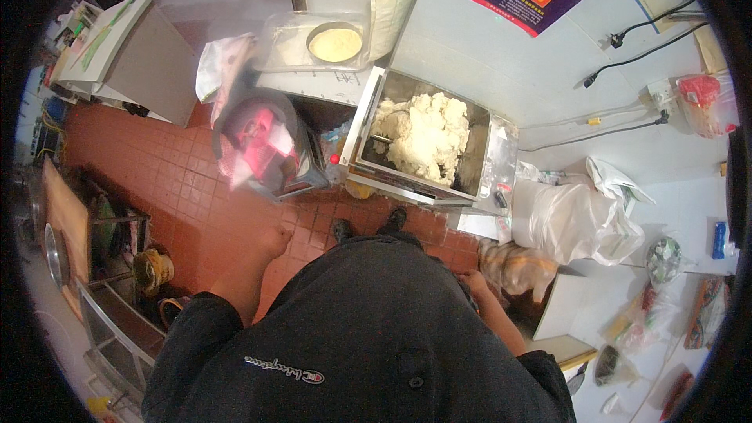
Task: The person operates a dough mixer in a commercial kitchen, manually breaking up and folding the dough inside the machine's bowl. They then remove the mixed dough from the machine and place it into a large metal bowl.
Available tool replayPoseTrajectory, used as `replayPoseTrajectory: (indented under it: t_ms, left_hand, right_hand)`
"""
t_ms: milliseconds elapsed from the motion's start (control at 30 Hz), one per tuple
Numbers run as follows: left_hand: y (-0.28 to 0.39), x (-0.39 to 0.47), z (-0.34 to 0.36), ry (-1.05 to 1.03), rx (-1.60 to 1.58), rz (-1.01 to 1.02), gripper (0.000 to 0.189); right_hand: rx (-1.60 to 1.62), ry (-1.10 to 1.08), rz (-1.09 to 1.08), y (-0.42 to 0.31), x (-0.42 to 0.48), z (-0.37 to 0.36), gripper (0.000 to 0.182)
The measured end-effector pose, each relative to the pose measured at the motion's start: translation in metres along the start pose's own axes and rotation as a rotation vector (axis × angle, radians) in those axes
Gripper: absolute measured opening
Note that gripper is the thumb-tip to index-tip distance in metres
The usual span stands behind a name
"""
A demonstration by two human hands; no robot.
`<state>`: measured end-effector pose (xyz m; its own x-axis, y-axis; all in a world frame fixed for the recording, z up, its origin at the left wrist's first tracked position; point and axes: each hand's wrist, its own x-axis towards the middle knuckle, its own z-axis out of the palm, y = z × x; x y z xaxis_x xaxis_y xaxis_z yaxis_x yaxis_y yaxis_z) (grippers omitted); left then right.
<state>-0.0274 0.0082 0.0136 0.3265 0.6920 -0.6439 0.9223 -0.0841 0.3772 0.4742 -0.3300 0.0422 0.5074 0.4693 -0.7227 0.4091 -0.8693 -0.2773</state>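
Observation:
My left hand [280, 241] hangs over the tiled floor at my side. Its fingers look curled in, and nothing shows in them. My right hand [472, 282] is low against the right side of my black shirt, its fingers partly hidden by the cloth. In front of me stands a steel dough mixer [370, 123] with an open trough. A large, lumpy mass of pale dough [432, 135] fills much of it, and a short metal bar shows at its left side. Neither hand touches the machine.
Left of the mixer is a dark bin [235, 111] with pink and red bags. Behind it, a round pan of yellowish meal or batter [335, 45] sits in a clear tray [279, 61]. White plastic sacks [564, 217] are at the right. Plugged cords [617, 132] run along the wall.

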Motion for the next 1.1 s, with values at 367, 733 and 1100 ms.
replayPoseTrajectory:
  t_ms: [367,733,1100]
  left_hand:
    - [-0.018,0.007,0.018,-0.018,-0.016,0.021,0.038]
    - [0.012,-0.015,-0.007,-0.071,-0.019,-0.054,0.045]
    - [0.017,-0.019,-0.002,0.0,0.002,0.016,0.042]
  right_hand:
    - [-0.07,-0.059,-0.136,-0.008,-0.008,-0.007,0.032]
    - [0.125,-0.062,-0.181,0.035,0.02,0.021,0.03]
    - [0.077,-0.02,-0.225,0.032,0.015,0.026,0.029]
